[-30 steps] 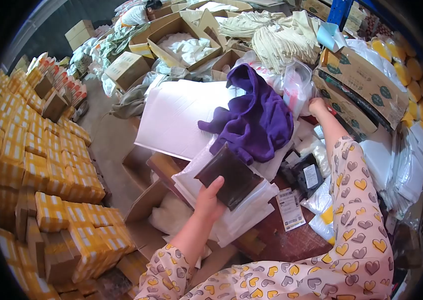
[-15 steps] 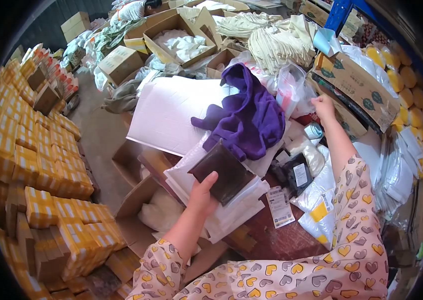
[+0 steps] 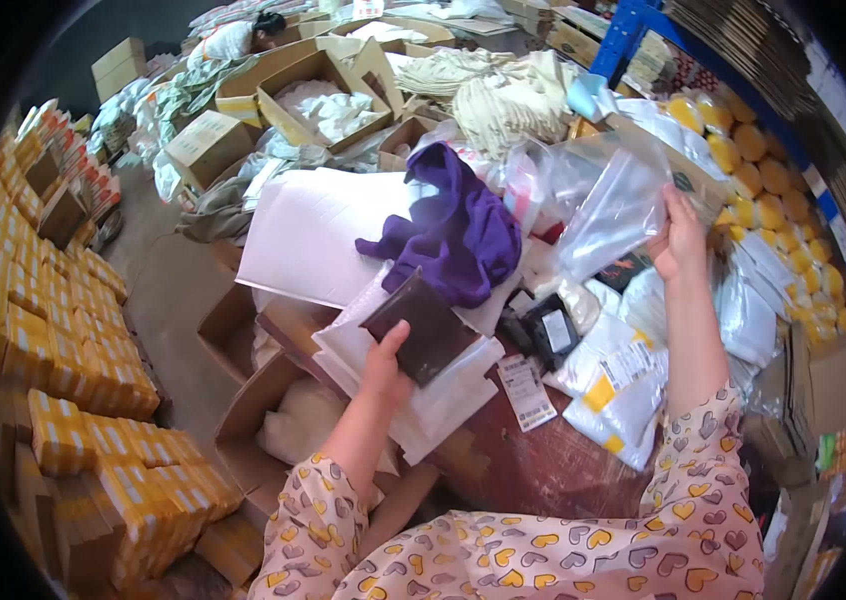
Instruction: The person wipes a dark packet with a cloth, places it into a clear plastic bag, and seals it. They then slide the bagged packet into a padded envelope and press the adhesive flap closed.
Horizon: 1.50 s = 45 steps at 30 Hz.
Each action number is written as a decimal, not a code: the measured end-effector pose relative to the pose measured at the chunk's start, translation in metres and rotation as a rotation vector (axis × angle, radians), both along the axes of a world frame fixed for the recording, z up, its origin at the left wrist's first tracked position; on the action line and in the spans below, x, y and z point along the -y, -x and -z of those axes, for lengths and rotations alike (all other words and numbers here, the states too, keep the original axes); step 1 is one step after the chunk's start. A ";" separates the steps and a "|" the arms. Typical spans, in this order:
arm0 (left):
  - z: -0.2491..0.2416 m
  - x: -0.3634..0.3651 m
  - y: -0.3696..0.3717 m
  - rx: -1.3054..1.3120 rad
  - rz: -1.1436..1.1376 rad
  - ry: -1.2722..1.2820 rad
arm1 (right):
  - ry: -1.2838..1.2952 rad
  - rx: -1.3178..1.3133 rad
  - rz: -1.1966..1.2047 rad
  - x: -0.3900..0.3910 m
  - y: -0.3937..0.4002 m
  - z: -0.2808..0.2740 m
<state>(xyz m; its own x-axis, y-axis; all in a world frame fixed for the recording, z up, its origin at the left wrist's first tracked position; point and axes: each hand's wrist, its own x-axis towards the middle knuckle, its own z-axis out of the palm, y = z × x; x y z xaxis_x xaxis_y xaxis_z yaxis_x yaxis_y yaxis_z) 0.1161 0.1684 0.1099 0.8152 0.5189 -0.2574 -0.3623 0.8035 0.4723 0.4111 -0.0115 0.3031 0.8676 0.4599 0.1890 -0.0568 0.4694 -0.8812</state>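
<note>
My left hand (image 3: 389, 368) is closed on a dark brown flat item (image 3: 425, 332) that looks like a wallet, thumb on top and the other fingers hidden below. White mailer envelopes (image 3: 448, 405) lie under it. Held up on the right, a clear plastic bag (image 3: 611, 215) hangs from my right hand (image 3: 681, 235), pinched at its edge between thumb and fingers. A crumpled purple cloth (image 3: 458, 225) rests between the hands on a large white padded envelope (image 3: 308, 240). Below the bag sit a black wrapped packet (image 3: 553, 330) and a printed label sheet (image 3: 525, 392).
Yellow-wrapped parcels (image 3: 33, 340) are stacked high on the left. Open cardboard boxes (image 3: 323, 100) and a heap of cream cloth (image 3: 508, 110) stand at the back, where another person (image 3: 233, 42) bends down. White parcels (image 3: 618, 385) lie on the red tabletop (image 3: 543, 460).
My right hand has drawn a clear plastic bag up from the pile at the right and lifted it. The left hand keeps the wallet-like item in nearly the same place.
</note>
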 end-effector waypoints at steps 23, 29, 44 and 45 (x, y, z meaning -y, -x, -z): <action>-0.047 0.150 0.058 0.134 0.641 0.159 | 0.965 0.165 -0.005 0.215 0.149 0.133; -0.031 0.202 0.057 0.121 0.609 0.181 | 0.173 -0.730 -0.304 0.265 0.245 0.158; -0.022 0.272 0.053 0.000 0.499 0.216 | 0.109 -0.879 -0.104 0.321 0.303 0.211; -0.024 0.275 0.051 -0.026 0.463 0.211 | 0.108 -0.868 -0.125 0.321 0.301 0.215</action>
<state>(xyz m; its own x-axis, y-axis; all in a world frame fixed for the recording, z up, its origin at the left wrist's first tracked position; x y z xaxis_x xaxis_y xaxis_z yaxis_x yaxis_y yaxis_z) 0.0648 -0.1066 0.1338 0.9393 0.0393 -0.3407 0.0638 0.9560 0.2862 0.1099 -0.3324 0.0885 0.6270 0.5383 -0.5632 -0.7719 0.3314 -0.5425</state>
